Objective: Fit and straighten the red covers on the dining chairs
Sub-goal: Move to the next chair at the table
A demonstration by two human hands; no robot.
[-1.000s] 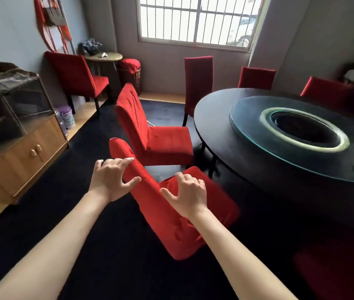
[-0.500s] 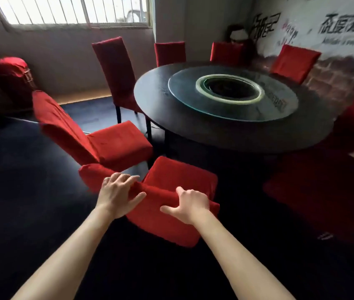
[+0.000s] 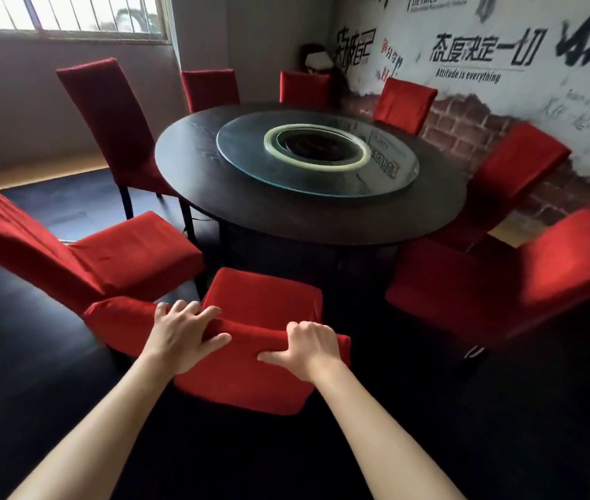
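The nearest dining chair stands right in front of me, facing the round table, and its red cover [image 3: 246,386] is pulled over the backrest and seat. Both of my hands are on the top edge of the backrest. My left hand [image 3: 183,332] grips the left part of the top, fingers spread over the far side and thumb on the near side. My right hand [image 3: 304,346] grips the right part, fingers curled over the edge with the thumb pointing left. The cover is bunched in a fold between my hands.
A black round table [image 3: 307,225] with a glass turntable [image 3: 387,175] fills the middle. Red-covered chairs flank mine at the left [image 3: 134,258] and the right [image 3: 502,283], and several more ring the table. The floor is dark.
My view has swung to the right, from the cabinet side to the table. The chair now faces the table squarely, and both hands have closed on its backrest top.
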